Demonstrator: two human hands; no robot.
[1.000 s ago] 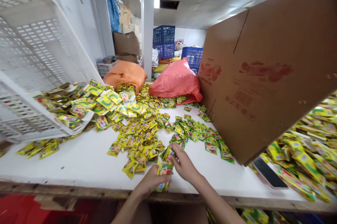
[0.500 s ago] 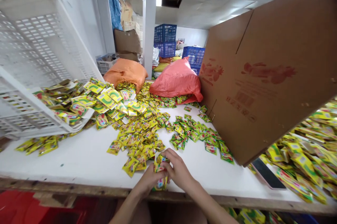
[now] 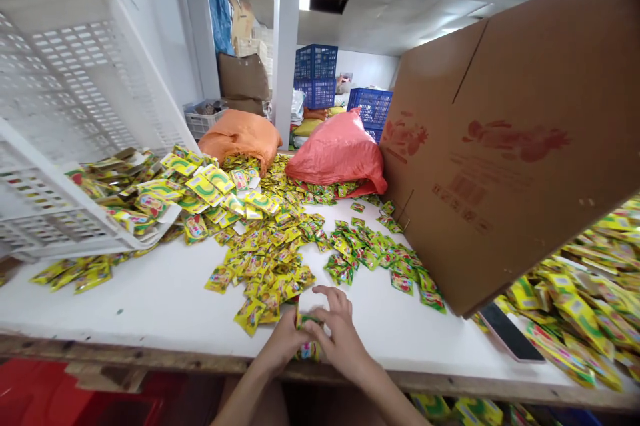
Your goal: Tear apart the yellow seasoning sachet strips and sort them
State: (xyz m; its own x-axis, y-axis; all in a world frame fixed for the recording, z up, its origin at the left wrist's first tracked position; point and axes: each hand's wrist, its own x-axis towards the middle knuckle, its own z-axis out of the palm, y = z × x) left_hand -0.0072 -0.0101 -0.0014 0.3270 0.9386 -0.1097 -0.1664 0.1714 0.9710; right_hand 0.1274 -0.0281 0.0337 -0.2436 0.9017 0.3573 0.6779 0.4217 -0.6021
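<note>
A small yellow-and-green printed carton [image 3: 309,350] is between my hands, just above the table's front edge. My left hand [image 3: 289,341] is closed around its left side. On the right, my right hand [image 3: 341,336] has its thumb and a finger at the carton's upper part, while the forefinger is raised and bent. The fingers cover much of the carton, so its top is hard to make out. Just beyond my hands lie many small yellow sachets [image 3: 270,273], loosely heaped. Green sachets [image 3: 370,249] are spread farther right.
A tipped white crate [image 3: 95,213] spills flat printed cartons [image 3: 205,189] at left. An orange sack [image 3: 243,133] and a red sack [image 3: 340,149] lie behind the sachets. At right, a big cardboard box [image 3: 500,146] leans beside a phone [image 3: 510,333] and more cartons [image 3: 575,306].
My right hand's fingers have lifted and spread from the carton's upper end. The carton sits slightly lower and more hidden, still in my left hand.
</note>
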